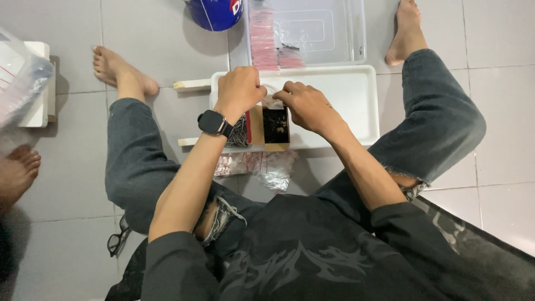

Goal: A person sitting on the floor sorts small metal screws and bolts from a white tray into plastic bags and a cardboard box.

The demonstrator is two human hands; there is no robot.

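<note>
Seated on a tiled floor, legs spread around a white tray (345, 95), taken here as the landmark for all places.

Both hands over the near left part of the tray, almost meeting. Left hand (239, 92) curled closed, fingertips pinching the top edge of a small clear bag (271, 99); a dark watch (214, 123) on that wrist. Right hand (306, 106) also curled, fingers closed on the same bag from the other side. Bag held between the 2 hands, so equally near to both; contents of the bag too small to tell.

Directly under the bag, at the near edge of the tray: 1 small cardboard box (276, 127) with dark small pieces inside, long axis running from the near edge toward the far edge. Touching its left side, 1 heap of thin metal pins (238, 134), partly hidden by the left wrist.

Just before the near edge of the tray, on the floor: 1 loose pile of empty clear bags (262, 167). Beyond the far edge: 1 clear plastic bin (334, 30) with 1 stack of pink-edged bags (263, 36) in its left part. Beyond the far left corner: 1 blue round object (214, 12), only partly in view. Under the left side of the tray: 2 wooden strips (192, 85). Well to the near left: 1 pair of glasses (118, 238) on the floor.

Far left of the tray: another person's foot (16, 173).
</note>
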